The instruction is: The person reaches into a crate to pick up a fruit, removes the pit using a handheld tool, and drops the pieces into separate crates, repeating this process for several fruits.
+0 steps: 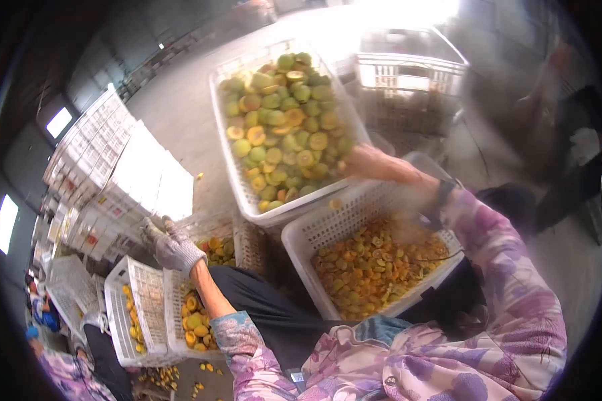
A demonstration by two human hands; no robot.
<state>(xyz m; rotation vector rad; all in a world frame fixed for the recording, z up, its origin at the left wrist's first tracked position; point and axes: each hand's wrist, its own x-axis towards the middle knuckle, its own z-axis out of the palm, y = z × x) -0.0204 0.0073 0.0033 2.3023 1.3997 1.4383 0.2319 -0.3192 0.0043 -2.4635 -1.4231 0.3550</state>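
The right hand (371, 162) reaches out over the near corner of a large white crate (242, 194). It is smeared by motion, so it cannot be told how far the fingers are closed or whether they hold anything. The whole fruit (284, 127), green and yellow, is heaped in that crate just ahead of the fingertips and to their left. One small orange piece (334, 202) shows just below the hand, against the crate's near rim. A dark wristband (444, 194) sits behind the hand, where the flowered sleeve (508, 281) begins.

Directly beneath the right forearm is a second white crate (299, 235), touching the large one. It holds a layer of halved fruit (371, 264), orange and cut side up.

The left hand (172, 246) wears a grey glove. Its fingers (151, 231) are loosely spread and nothing shows in them. The palm rests at the far edge of a small crate (175, 294) that runs back along the forearm. More yellow fruit (195, 321) lies in that crate, beside the forearm, and some sits just to the right of the knuckles. Another small crate (130, 301), nearly bare, lies to the left of the wrist. Beyond the gloved fingers, stacked white crates (124, 174) lean together. The two hands are well apart.
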